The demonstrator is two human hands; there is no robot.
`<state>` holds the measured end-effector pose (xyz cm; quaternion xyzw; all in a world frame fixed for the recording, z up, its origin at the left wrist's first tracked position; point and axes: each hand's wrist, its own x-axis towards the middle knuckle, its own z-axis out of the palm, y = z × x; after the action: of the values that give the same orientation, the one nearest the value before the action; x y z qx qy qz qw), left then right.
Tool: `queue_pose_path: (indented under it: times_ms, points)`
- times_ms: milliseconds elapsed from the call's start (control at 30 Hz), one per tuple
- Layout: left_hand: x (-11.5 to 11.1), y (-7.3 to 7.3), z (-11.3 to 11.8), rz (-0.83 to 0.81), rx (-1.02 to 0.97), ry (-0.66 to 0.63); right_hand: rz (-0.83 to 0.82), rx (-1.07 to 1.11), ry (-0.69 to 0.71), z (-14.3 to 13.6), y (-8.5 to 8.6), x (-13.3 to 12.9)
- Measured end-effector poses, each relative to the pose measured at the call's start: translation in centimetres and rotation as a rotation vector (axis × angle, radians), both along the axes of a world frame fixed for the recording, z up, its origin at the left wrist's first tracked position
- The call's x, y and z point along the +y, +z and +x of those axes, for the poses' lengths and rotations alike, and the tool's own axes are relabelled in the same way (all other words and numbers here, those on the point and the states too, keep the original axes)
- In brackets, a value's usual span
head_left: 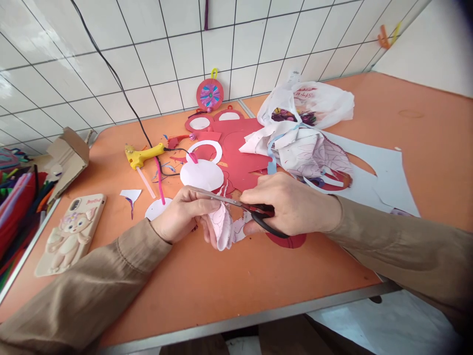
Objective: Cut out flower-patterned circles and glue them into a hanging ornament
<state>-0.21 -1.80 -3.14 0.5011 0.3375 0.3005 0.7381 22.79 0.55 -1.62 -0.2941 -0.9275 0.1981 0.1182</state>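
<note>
Here, the left hand point(186, 209) pinches one folded, purple-lined white piece point(220, 228) above the orange table point(192, 291), while the right hand point(295, 202) grips one pair of scissors point(263, 213), blades at the piece's upper edge. Red lettering point(95, 200) on the single phone case point(72, 236) and the one plastic bag point(332, 103) is too blurred to read. Three round red ornaments point(210, 93) sit near the tiled wall point(155, 64); one yellow glue gun point(142, 157) lies left of them.
</note>
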Motion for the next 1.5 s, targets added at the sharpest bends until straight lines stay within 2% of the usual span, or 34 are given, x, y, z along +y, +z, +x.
queue_pose_path:
  times_ms: [200,800,1033,1100,1167,1267,1367,1500]
  points:
    - [0.1,-0.4,-0.1,0.004,0.016,-0.027,-0.065,-0.02,0.007,-0.3,0.2,-0.2]
    - [0.1,-0.9,-0.2,0.013,-0.003,-0.007,0.004,0.02,0.008,-0.1,-0.2,-0.1]
    - [0.0,0.4,0.1,0.047,0.047,-0.038,-0.045,0.075,0.028,0.1,-0.2,0.5]
    - [0.1,0.8,0.2,0.055,0.038,0.005,-0.112,0.095,-0.028,0.4,0.0,1.0]
    - [0.2,1.0,0.2,0.069,0.015,0.079,-0.137,0.098,-0.173,0.7,0.3,1.7]
    - [0.4,0.8,0.2,0.14,-0.006,0.19,-0.104,0.022,-0.393,1.2,0.6,2.9]
    - [0.5,0.5,0.2,0.248,-0.055,0.281,-0.094,-0.114,-0.5,1.7,0.7,4.1]
    - [0.4,-0.1,0.1,0.31,-0.08,0.385,0.048,-0.315,-0.621,1.9,0.4,5.6]
